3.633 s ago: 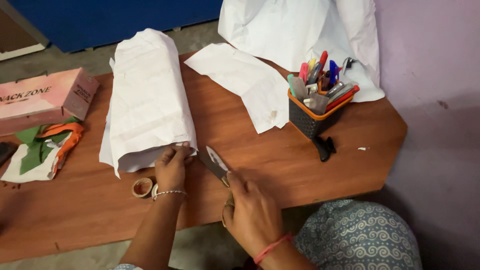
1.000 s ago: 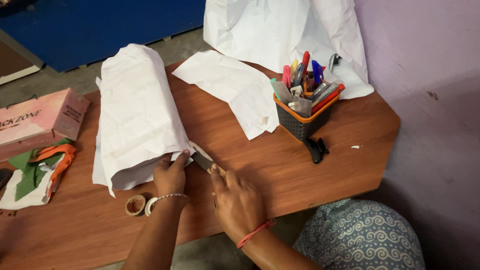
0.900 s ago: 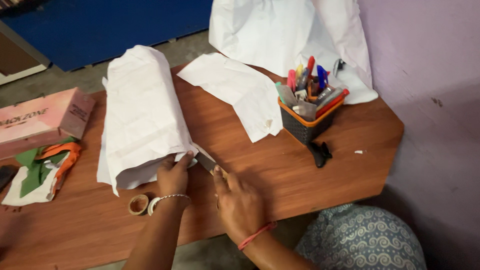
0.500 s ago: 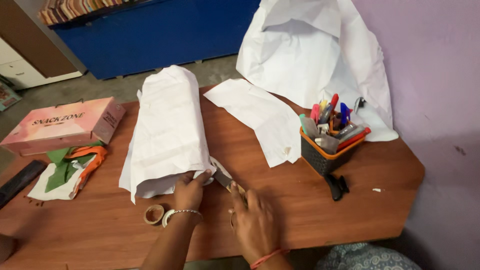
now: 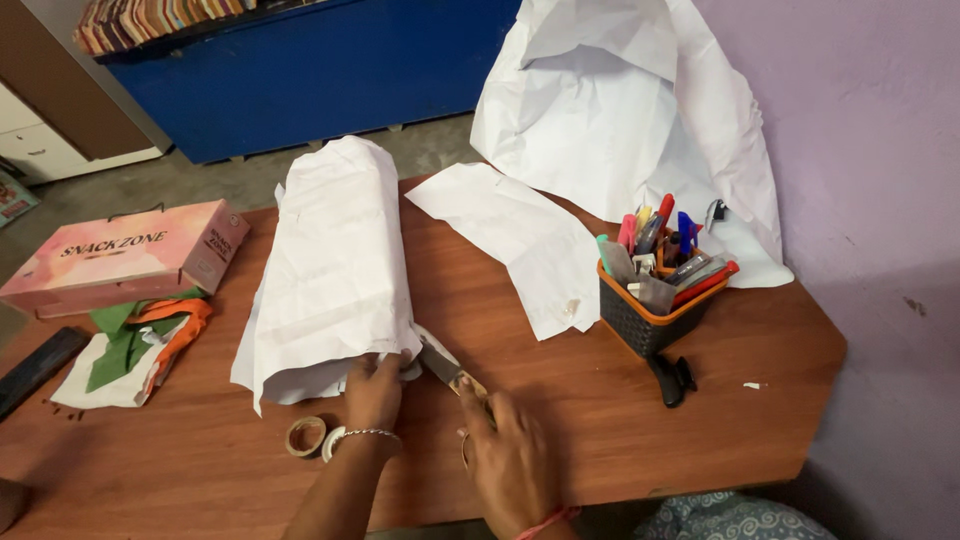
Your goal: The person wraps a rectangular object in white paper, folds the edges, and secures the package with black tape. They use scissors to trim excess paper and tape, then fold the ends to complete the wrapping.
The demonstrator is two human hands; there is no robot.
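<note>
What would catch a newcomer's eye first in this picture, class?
Most striking is the big white paper-wrapped bundle lying on the wooden table. At its near end the left hand holds the paper while the right hand holds a blade against it. To the right stands a black and orange holder crammed with pens, and at the far left lies a pink box.

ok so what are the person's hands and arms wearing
Both forearms are bare, with no sleeves in view. The left hand has a thin silver chain bracelet at the wrist. The right hand has a thin red-orange thread band around its wrist.
</note>
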